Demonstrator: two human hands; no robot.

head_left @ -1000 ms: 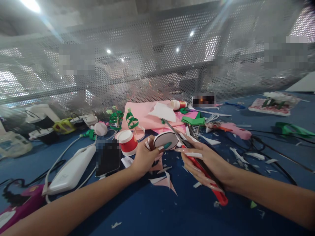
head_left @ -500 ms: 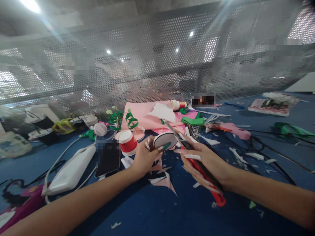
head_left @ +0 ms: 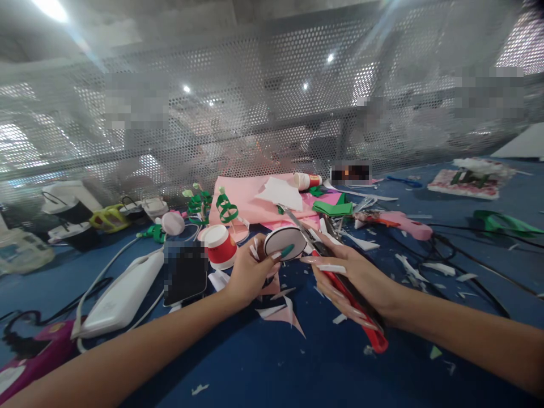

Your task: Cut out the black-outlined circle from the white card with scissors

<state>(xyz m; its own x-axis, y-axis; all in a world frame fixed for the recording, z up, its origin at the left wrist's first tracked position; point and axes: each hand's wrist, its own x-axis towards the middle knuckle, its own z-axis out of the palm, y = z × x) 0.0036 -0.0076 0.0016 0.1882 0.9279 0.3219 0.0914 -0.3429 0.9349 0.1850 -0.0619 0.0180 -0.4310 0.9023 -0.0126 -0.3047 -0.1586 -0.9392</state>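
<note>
My left hand [head_left: 249, 271] pinches a white paper disc with a dark rim [head_left: 284, 242], thumb on its face, just above the blue table [head_left: 272, 362]. Red-handled scissors [head_left: 348, 294] are gripped in my right hand [head_left: 357, 280], their metal blades pointing up and left past the disc's right edge. Pink and white paper offcuts [head_left: 283, 311] lie on the table under both hands. A red and white paper cup [head_left: 220, 245] stands just left of my left hand.
A phone [head_left: 186, 273] and white power bank [head_left: 121, 297] with cables lie at the left. Pink paper sheets [head_left: 255, 204], green paper curls [head_left: 227, 208], a pink glue gun [head_left: 397, 222] and black cables [head_left: 467, 266] sit behind. A perforated metal screen [head_left: 272, 113] closes the table's far side.
Almost nothing has moved. My right hand with the scissors has crept slightly up and left towards the disc; my left hand keeps holding the disc in the same place.
</note>
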